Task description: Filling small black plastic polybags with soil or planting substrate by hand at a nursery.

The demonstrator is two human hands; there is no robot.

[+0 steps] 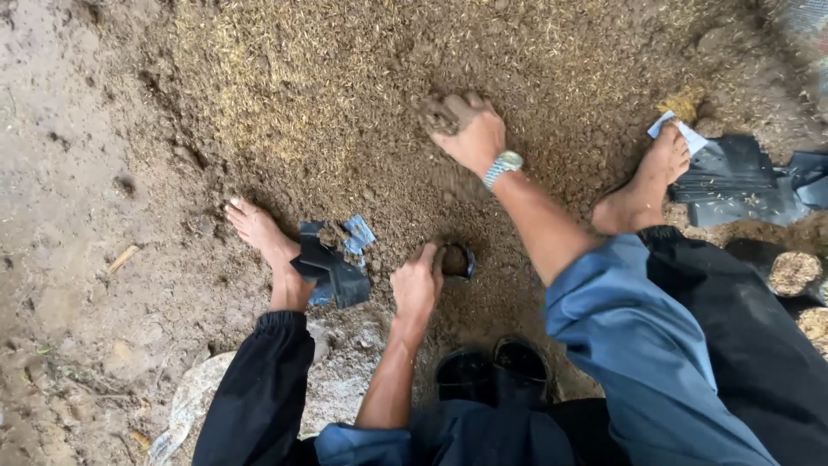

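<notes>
A small black grow bag (456, 260) stands upright on the ground between the person's knees, its mouth open and brown soil showing inside, at the near edge of a wide heap of soil and husk mix (362, 103). The left hand (415, 289) has its fingers curled around the bag's left rim, holding the mouth open and the bag upright. The thin plastic looks soft and floppy, so the bag would likely collapse or tip if let go; once packed it should turn firmer and heavier, and is best gripped around the body or supported from below, not pulled by the rim. The right hand (466, 128) reaches forward into the heap, fingers closed around a clump of the loose mix, which looks light, crumbly and prone to spill between the fingers; a silver wristwatch (503, 165) sits on that wrist. Two more black bags (493, 371) stand close to the body, just below the held one. A folded stack of empty bags (332, 263) lies against the left foot (263, 235), and more flat black plastic (737, 177) lies past the right foot (651, 177).
</notes>
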